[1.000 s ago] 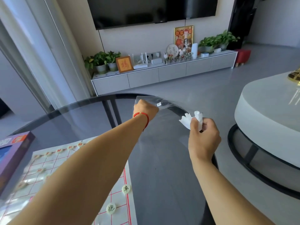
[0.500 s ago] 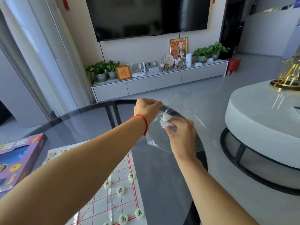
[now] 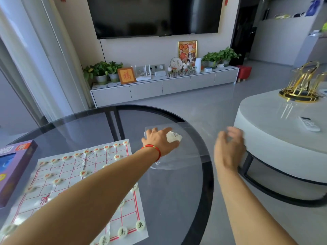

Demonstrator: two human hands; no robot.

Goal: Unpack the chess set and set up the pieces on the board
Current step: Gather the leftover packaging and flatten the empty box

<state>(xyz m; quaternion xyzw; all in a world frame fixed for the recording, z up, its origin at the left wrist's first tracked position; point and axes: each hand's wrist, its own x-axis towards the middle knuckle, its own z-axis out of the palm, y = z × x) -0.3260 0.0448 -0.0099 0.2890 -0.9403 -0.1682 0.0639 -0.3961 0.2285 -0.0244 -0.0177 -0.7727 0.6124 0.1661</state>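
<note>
A white paper chess board [image 3: 76,175] with red lines lies on the round glass table [image 3: 177,200]. Round cream pieces [image 3: 140,225] stand along its far and near rows. My left hand [image 3: 159,141] rests flat on a clear plastic bag [image 3: 184,156] on the table, fingers spread. A crumpled white paper [image 3: 173,137] sits at that hand's thumb side. My right hand [image 3: 228,147] hovers beyond the table's right rim, blurred, fingers loosely curled and holding nothing.
The purple chess box [image 3: 12,172] lies at the table's left edge. A low white round table [image 3: 283,138] stands to the right with a gold ornament [image 3: 300,85] and a remote [image 3: 308,123]. A TV cabinet runs along the far wall.
My right hand let go of the white paper and drew away to the right. My left hand lowered the plastic bag and paper onto the table and now presses on it.
</note>
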